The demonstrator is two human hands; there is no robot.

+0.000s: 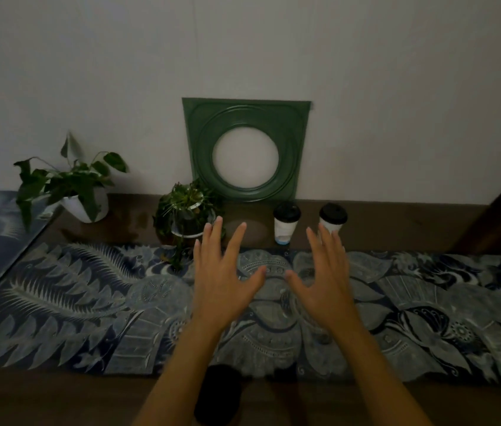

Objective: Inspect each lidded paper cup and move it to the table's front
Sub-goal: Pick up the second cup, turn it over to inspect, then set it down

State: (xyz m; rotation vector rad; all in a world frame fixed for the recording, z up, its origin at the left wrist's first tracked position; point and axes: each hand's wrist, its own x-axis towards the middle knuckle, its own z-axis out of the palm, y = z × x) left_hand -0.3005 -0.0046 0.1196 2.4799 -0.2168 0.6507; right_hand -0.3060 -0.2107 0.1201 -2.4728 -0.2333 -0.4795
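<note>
Two white paper cups with black lids stand upright at the back of the table near the wall. The left cup is in full view. The right cup is partly hidden behind the fingertips of my right hand. My left hand is stretched out beside it, palm down, fingers spread. Both hands hover above the patterned cloth, short of the cups, and hold nothing.
A blue-grey patterned cloth runs across the table. Two potted plants, one in a white pot and one in a glass bowl, stand at the back left. A green square frame leans on the wall. A dark object sits at the front edge.
</note>
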